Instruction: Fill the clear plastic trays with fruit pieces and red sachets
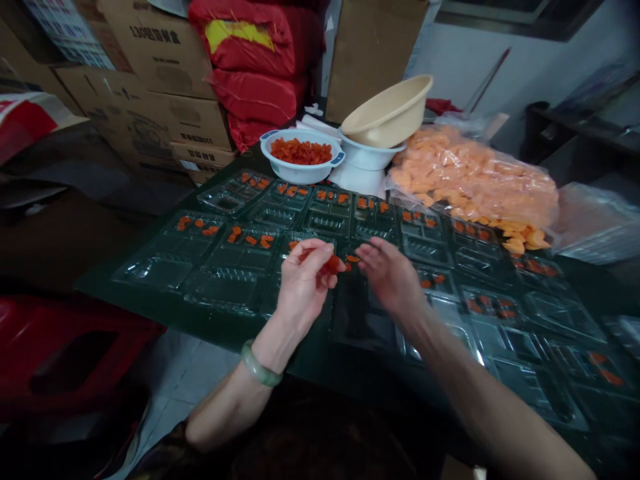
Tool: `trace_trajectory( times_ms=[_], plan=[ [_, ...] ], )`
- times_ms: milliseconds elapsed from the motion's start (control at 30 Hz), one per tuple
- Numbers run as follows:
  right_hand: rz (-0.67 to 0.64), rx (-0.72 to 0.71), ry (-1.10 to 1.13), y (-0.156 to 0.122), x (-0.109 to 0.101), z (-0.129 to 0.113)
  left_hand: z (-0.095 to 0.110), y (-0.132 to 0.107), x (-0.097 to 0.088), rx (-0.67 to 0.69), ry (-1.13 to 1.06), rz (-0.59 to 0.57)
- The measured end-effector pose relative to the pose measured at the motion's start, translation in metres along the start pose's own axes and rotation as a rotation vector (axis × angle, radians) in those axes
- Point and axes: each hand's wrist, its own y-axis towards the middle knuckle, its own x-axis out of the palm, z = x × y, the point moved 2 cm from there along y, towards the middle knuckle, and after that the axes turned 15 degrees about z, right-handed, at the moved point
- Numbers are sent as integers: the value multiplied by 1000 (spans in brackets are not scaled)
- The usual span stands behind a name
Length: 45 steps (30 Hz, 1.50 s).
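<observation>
My left hand, with a green bangle at the wrist, is closed around small orange-red pieces that poke out by the thumb. Facing it, my right hand has loosely extended, slightly blurred fingers, and I see nothing in them. Between the hands, a few orange-red pieces lie in a clear plastic tray, partly hidden by the hands. Rows of clear compartment trays cover the dark green table. Many hold similar pieces in their far compartments.
A pale blue basin full of orange-red pieces stands at the back. Beside it, a cream basin tilts on a white one. A large clear bag of pale orange slices lies right. Cartons and red bundles are stacked behind.
</observation>
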Motion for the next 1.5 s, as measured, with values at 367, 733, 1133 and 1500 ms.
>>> trace_trajectory(
  times_ms=[367,733,1133,1500],
  plan=[
    [-239,475,346,-62,22,19,-13,-31,11,927,542,-139],
    [-137,679,425,-68,29,29,-7,-23,-2,1224,750,-162],
    [-302,456,307,-60,28,37,-3,-19,0,1045,667,-193],
    [-156,137,-167,-23,-5,-2,20,-7,10,299,119,-130]
  ],
)
